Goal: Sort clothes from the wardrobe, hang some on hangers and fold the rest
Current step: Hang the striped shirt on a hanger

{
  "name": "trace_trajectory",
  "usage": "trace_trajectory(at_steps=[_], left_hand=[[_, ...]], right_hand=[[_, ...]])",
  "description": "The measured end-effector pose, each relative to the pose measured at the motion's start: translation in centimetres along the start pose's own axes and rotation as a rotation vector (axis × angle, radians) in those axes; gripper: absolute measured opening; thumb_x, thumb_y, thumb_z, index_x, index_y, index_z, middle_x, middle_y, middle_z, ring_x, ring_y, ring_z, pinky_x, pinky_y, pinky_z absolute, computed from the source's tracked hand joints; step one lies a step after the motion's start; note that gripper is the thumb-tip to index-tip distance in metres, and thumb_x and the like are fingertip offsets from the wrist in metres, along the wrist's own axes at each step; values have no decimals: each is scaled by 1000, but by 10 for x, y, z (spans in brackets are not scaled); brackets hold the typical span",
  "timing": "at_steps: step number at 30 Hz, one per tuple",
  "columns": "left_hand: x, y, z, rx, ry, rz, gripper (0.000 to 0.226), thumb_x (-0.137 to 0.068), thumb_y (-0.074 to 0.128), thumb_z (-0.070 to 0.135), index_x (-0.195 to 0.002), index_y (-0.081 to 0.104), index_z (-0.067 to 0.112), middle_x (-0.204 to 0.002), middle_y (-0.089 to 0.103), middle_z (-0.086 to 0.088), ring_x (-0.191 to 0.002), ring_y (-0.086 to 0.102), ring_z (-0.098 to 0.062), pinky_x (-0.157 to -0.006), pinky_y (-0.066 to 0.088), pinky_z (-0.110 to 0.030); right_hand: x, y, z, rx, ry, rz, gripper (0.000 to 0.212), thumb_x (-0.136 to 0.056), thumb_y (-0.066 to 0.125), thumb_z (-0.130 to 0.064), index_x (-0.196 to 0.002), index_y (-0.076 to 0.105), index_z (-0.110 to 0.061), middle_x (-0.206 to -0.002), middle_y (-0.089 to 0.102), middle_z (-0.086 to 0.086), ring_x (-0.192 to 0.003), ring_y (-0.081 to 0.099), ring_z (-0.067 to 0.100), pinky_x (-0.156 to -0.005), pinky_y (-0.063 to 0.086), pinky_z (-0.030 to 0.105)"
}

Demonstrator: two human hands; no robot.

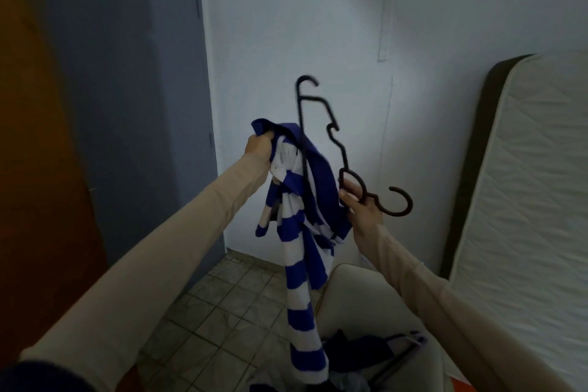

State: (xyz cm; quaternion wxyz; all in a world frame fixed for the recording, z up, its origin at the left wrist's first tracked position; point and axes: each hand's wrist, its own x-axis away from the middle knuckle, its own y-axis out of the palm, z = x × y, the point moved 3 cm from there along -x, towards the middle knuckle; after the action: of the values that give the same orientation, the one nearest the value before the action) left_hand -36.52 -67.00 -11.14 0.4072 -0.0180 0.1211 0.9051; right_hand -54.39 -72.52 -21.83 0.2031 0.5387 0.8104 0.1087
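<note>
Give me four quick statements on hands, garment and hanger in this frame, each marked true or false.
1. The left hand grips the blue-and-white striped garment near its top. True.
2. The right hand holds nothing. False: it holds the dark plastic hanger near its hook.
3. The garment lies folded on the tiled floor. False: it hangs in the air from the left hand.
4. A mattress stands on its edge against the wall at the right. True.

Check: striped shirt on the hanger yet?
Partly: the black hanger, turned on end, has one arm inside the striped shirt; the rest hangs bunched.
</note>
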Motion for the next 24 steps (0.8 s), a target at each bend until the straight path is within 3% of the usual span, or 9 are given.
trace_trajectory(at_steps=[2,5,10,12,16,18,20,22,24], left_hand=[[3,6,-2,-37,-13,-40,31,-99,43,16,-123,51,-3,-97,59,-13,-76,53,-22,-71,46,-28],[13,14,1,-56,-12,-78,24,-100,41,18,-109,57,1,-87,56,-7,-80,53,-23,-68,45,-26],[13,10,6,139,-34,-106,24,-100,40,15,-85,56,6,-81,57,-7,-71,55,-17,-68,48,-27],[14,4,6,91,-28,-86,23,-100,40,16,-99,58,2,-96,60,-12,-83,58,-24,-77,49,-31],[16,-3,1,-75,-41,-52,41,-101,39,23,-135,42,-1,-130,52,-19,-120,50,-32,-93,43,-35],[20,1,-1,-165,-53,-110,38,-101,39,24,-126,49,-1,-113,59,-16,-103,57,-30,-84,46,-34],[28,6,-1,-137,-99,-142,26,-99,44,24,-94,60,4,-83,59,-9,-72,55,-21,-67,46,-30],[32,9,2,-49,-142,-145,25,-96,49,23,-75,55,11,-72,55,-6,-64,51,-18,-60,44,-29],[34,7,11,-1,-110,-158,24,-95,49,21,-74,55,12,-73,56,-6,-64,52,-17,-60,45,-28]], right_hand=[[1,8,-3,-132,36,-16,21,-91,54,-4,-109,62,-10,-94,65,-2,-84,61,8,-64,54,19],[1,15,-2,-151,42,-26,19,-91,54,-4,-105,62,-13,-96,63,-3,-90,58,10,-84,50,29],[11,6,21,-4,25,-74,22,-91,53,-2,-105,62,-15,-97,65,-4,-92,59,9,-71,52,21],[12,2,26,-8,45,-97,22,-90,53,-2,-109,60,-12,-98,65,-2,-94,59,13,-71,53,23],[9,8,25,-196,76,-107,22,-93,47,0,-99,62,-14,-79,68,-3,-82,60,11,-74,54,23],[10,20,27,-242,78,-151,23,-93,47,1,-98,62,-15,-75,70,-4,-83,61,11,-78,53,23],[12,32,35,-245,91,-171,22,-92,49,0,-101,62,-15,-85,71,-2,-89,62,11,-78,54,22],[15,37,42,-263,110,-146,21,-91,51,-1,-103,61,-15,-94,68,0,-91,62,10,-72,55,20],[15,36,48,-237,116,-123,20,-91,53,-2,-101,62,-16,-96,67,1,-90,63,10,-67,55,18]])
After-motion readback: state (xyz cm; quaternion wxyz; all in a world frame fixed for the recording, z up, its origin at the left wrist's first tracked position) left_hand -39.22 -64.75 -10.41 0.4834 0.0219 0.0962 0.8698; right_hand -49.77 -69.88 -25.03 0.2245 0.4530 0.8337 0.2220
